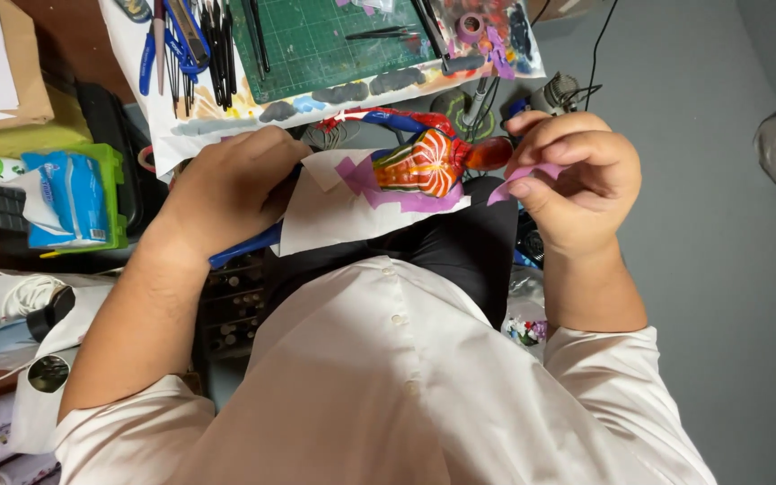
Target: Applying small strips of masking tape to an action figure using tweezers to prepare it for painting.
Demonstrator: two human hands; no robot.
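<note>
Fingertips of right hand [577,175] pinch purple tape strip [532,172], just beside red-orange painted figure [428,162]. Left hand [226,189] curled, pressing white paper sheet [334,216] at its left edge; figure lies on sheet. Green cutting mat [325,45] beyond, pliers [168,40] to its left.

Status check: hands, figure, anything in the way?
Left hand pressing white paper. Right hand pinching purple tape. Painted figure lies between them, unobstructed.
</note>
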